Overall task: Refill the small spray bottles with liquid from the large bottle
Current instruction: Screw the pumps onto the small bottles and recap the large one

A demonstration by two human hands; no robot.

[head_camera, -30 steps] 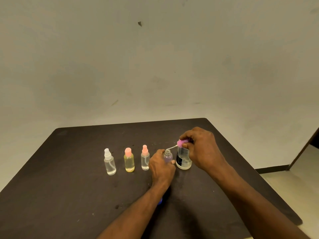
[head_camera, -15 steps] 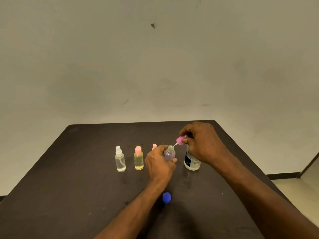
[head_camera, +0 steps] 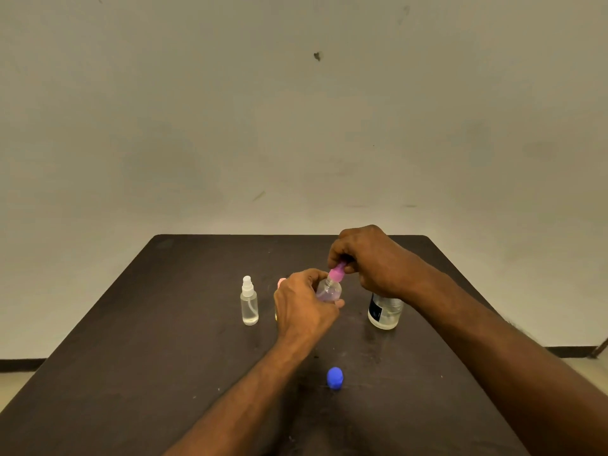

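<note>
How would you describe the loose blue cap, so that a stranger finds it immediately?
Start at the dark table and come toward its near edge, between the person's two forearms. The blue cap lies there alone, apart from the bottles farther back. It is the only blue thing.

Pink sprayer [head_camera: 337, 274] now atop small bottle [head_camera: 328, 291]

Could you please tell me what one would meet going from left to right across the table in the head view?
Clear spray bottle → left hand → purple-tinted bottle it holds → pink spray head → right hand pinching it → large bottle. Bottles behind the left hand are left out.
</note>
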